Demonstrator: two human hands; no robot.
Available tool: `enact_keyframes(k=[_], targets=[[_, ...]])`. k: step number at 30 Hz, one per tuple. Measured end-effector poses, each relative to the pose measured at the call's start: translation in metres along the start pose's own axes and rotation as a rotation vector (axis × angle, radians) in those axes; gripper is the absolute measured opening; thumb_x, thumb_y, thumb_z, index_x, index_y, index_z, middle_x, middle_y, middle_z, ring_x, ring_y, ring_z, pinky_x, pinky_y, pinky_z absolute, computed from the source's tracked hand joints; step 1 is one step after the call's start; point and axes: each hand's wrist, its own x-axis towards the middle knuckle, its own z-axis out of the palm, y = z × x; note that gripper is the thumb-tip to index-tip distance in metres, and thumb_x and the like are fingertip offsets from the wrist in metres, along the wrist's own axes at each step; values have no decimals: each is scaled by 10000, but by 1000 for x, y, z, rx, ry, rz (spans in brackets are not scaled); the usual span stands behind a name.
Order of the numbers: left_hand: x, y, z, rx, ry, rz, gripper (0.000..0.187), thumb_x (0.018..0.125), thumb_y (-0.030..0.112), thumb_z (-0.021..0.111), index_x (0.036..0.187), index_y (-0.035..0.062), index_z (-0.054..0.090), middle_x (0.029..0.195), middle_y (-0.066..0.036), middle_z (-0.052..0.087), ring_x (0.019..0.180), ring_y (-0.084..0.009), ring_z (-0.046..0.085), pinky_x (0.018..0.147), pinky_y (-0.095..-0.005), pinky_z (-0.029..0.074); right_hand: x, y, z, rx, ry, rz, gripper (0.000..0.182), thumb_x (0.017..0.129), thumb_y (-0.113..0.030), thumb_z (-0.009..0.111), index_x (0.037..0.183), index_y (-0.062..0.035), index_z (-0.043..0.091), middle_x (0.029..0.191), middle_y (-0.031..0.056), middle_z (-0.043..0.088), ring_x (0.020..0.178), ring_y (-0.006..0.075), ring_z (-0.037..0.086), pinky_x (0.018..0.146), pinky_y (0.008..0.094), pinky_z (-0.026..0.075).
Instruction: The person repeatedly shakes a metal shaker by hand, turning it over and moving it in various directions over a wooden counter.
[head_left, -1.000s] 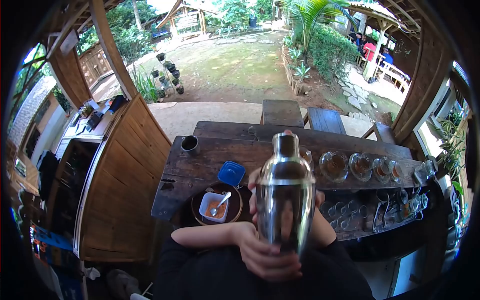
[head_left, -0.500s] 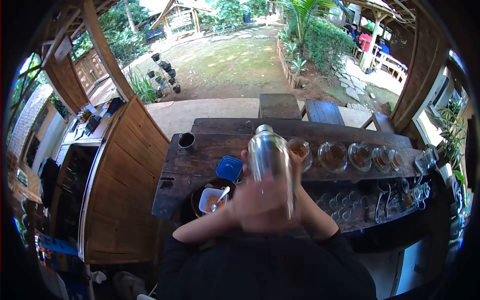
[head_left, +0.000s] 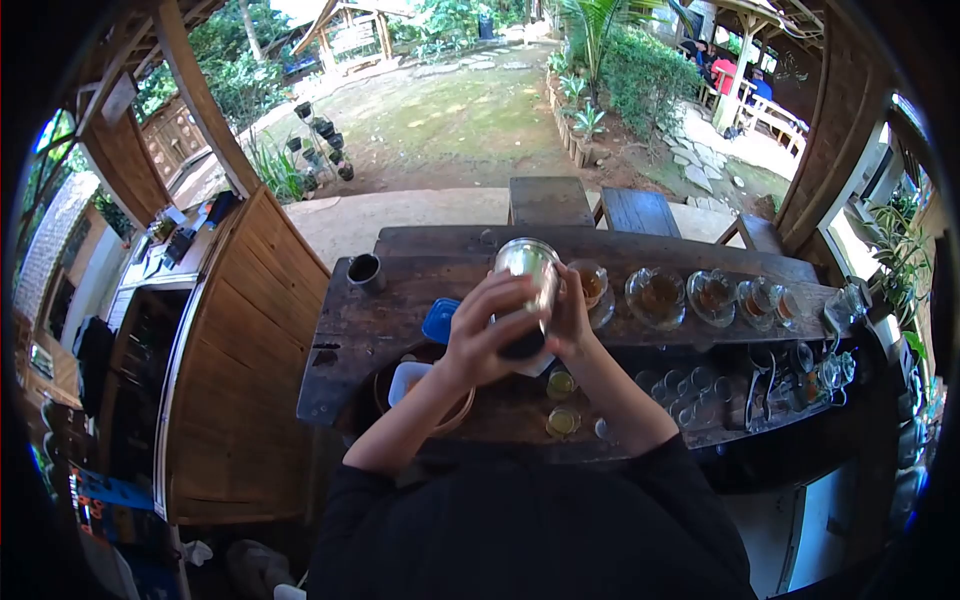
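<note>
A shiny metal cocktail shaker (head_left: 530, 262) is held above the wooden counter, tilted and somewhat blurred. My left hand (head_left: 487, 328) wraps its fingers around the near left side. Against the right side presses my right hand (head_left: 570, 318), closed on it too. Below and left of the hands, a white plastic tub (head_left: 405, 380) sits in a round brown tray, partly covered by my left forearm. A blue lid (head_left: 440, 320) lies just beyond that forearm. Two small glasses of yellowish liquid (head_left: 562, 384) stand under my right wrist.
Glass cups of tea on saucers (head_left: 657, 297) line the counter (head_left: 400, 290) to the right. Several upturned small glasses (head_left: 690, 385) and metal tongs (head_left: 760, 390) occupy the lower shelf. A dark cup (head_left: 366, 272) stands at the left. Stools (head_left: 550, 202) are beyond the counter.
The shaker has swung from upright-looking, with its cap showing, to a tilted, foreshortened pose. My hands have moved up and away, uncovering the small yellowish glasses; my left forearm now covers more of the tub.
</note>
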Motion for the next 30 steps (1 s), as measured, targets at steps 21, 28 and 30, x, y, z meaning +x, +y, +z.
enact_keyframes(k=[21, 28, 30], targets=[[19, 51, -20, 27, -27, 35, 515, 624, 202, 856, 1060, 98, 602, 1049, -112, 628, 961, -255, 636, 858, -424, 506, -3, 5, 38, 554, -23, 285, 851, 811, -523, 625, 1405, -6, 301, 1359, 235, 419, 1166, 361, 531, 978, 498, 454], [-1, 68, -26, 86, 24, 445, 412, 678, 280, 842, 1017, 297, 608, 995, -4, 623, 962, -222, 653, 878, -392, 500, -8, 2, 61, 449, -375, 182, 898, 763, -490, 660, 1425, -18, 278, 1390, 231, 390, 1214, 412, 471, 1004, 511, 417], [0, 66, -24, 98, 47, 491, 402, 685, 282, 838, 1012, 298, 604, 993, 6, 626, 965, -214, 653, 883, -388, 498, -5, -1, 68, 379, -551, 93, 888, 779, -525, 623, 1425, -21, 279, 1388, 236, 388, 1208, 395, 484, 995, 502, 428]])
